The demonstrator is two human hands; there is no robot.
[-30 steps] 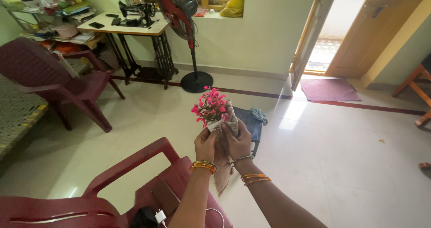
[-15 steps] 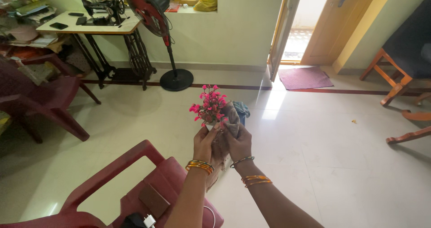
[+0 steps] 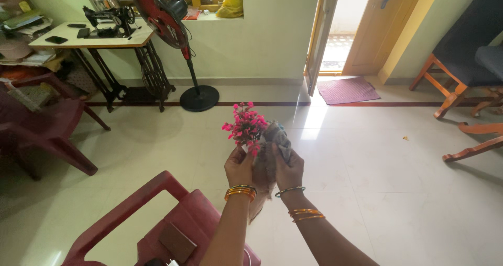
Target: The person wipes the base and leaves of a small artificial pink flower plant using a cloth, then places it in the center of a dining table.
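Observation:
A small bunch of pink artificial flowers point(image 3: 245, 125) in a little white pot stands up in front of me at chest height. My left hand point(image 3: 239, 167) grips the pot from the left. My right hand point(image 3: 287, 169) presses a brownish-grey cloth point(image 3: 270, 152) against the pot's right side; the cloth hangs down between my wrists. Both wrists carry orange and gold bangles. The pot is mostly hidden by my fingers and the cloth.
A maroon plastic chair point(image 3: 157, 229) with a brown wallet on its seat is right below my arms. Another maroon chair point(image 3: 47, 129) stands left. A pedestal fan point(image 3: 167, 19), a sewing-machine table point(image 3: 89, 35), an open door with a mat point(image 3: 347, 90) and wooden chairs point(image 3: 461, 72) are around the tiled floor.
The view swung right, so the room shifted left. My hands kept the flowers and cloth; the cloth bunched higher against the pot and now hides the blue stool behind it.

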